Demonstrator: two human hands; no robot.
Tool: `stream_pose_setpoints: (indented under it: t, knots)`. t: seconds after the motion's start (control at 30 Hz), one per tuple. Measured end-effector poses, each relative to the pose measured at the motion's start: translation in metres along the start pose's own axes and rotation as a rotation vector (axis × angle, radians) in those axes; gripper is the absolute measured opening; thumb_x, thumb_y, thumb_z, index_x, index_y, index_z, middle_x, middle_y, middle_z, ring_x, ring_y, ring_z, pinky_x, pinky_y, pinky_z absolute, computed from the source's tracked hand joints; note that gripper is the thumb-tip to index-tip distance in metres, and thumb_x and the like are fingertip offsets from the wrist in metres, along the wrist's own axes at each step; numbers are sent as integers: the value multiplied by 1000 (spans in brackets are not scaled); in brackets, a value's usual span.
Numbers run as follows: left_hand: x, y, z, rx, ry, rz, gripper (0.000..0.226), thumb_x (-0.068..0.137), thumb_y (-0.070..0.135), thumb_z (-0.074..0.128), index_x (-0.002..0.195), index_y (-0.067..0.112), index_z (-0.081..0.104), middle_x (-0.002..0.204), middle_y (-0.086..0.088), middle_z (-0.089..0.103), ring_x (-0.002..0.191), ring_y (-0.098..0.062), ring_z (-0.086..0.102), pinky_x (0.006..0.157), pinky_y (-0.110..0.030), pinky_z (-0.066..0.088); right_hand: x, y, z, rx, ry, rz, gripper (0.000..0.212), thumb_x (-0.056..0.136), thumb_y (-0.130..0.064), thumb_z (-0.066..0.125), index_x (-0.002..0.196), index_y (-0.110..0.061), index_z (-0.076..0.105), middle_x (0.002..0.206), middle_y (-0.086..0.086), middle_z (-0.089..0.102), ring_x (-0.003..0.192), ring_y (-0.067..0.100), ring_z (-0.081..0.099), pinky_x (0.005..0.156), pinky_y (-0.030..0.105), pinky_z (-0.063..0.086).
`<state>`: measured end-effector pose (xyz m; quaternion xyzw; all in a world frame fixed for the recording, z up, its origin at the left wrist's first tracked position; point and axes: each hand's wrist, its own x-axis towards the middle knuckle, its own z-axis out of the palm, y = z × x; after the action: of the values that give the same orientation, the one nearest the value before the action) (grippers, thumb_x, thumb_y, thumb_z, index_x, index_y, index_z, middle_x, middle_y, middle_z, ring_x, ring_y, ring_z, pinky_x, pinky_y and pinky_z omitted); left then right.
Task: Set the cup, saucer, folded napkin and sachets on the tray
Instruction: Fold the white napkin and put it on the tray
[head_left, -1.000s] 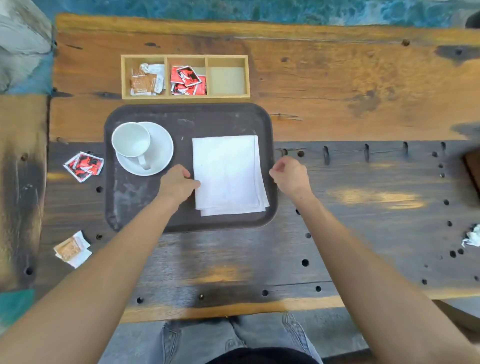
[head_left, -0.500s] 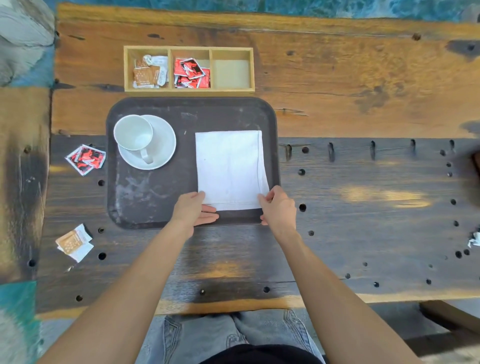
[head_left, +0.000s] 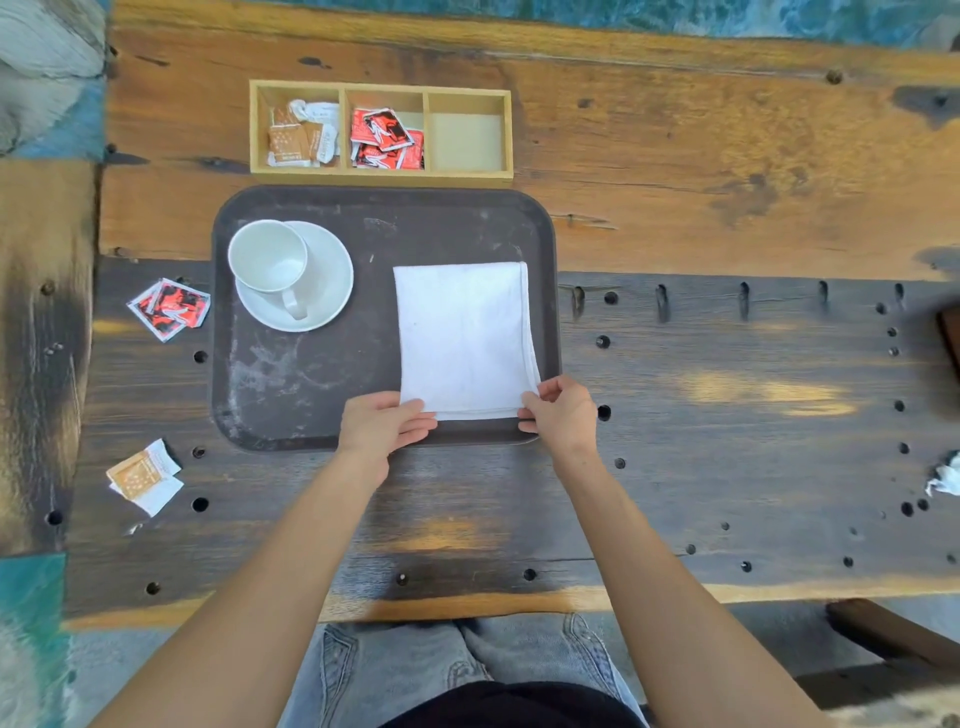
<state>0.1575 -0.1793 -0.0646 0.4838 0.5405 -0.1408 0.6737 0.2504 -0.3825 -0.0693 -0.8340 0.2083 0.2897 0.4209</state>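
Note:
A dark tray (head_left: 291, 395) lies on the wooden table. On its left part a white cup (head_left: 267, 258) stands on a white saucer (head_left: 327, 280). A folded white napkin (head_left: 462, 338) lies on the tray's right part. My left hand (head_left: 382, 426) pinches the napkin's near left corner and my right hand (head_left: 561, 413) pinches its near right corner. Red sachets (head_left: 170, 307) lie on the table left of the tray, and orange-and-white sachets (head_left: 144, 475) lie nearer me at the left.
A wooden three-compartment box (head_left: 382, 176) stands behind the tray, with orange sachets (head_left: 296, 137) at left, red sachets (head_left: 384, 137) in the middle and nothing at right. A crumpled white scrap (head_left: 945, 478) lies at the table's right edge. The tabletop has many holes.
Both hands slid from the napkin's sides down to its near corners and took hold of them. The napkin looks narrower than a second ago.

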Motion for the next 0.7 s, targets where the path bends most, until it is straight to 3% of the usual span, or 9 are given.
stream_pose_setpoints:
  t: [0.17,0.27,0.37,0.43,0.53,0.7]
  knots:
    - [-3,-6,3,104,-31,9,24,88,6,76,110,-1,70,95,-18,79,79,-24,80,65,-25,63,0,6,-12,-12,77,-41,20,88,5,67,84,-12,57,82,6,60,56,12,67,51,18,59]
    - [-2,-9,8,160,14,-2,18,92,20,74,105,8,71,97,-14,74,77,-28,79,71,-35,64,2,8,-13,-152,48,-40,16,88,7,66,91,-7,58,78,2,61,58,14,69,63,36,66]
    - [0,-12,9,298,108,67,8,95,17,66,95,13,72,87,-14,74,64,-24,77,62,-30,63,3,7,-12,-249,29,-73,9,90,4,62,94,-3,59,75,10,69,66,27,76,70,50,65]
    - [2,-14,8,397,178,116,10,95,11,64,98,10,73,82,-11,73,56,-20,74,58,-27,61,2,5,-10,-312,25,-108,4,90,0,61,93,-3,60,77,16,72,67,29,77,72,50,64]
    - [5,-15,8,487,237,153,13,97,11,60,101,10,72,88,-9,73,57,-20,71,65,-34,64,1,4,-10,-406,-1,-144,2,92,-4,60,93,-3,58,79,18,72,67,31,76,69,51,64]
    - [8,-16,9,542,301,192,7,96,12,59,93,12,65,83,-8,71,59,-23,72,68,-43,65,-3,0,-12,-646,-18,-189,16,95,-19,63,95,-5,56,84,18,71,73,36,72,68,48,63]
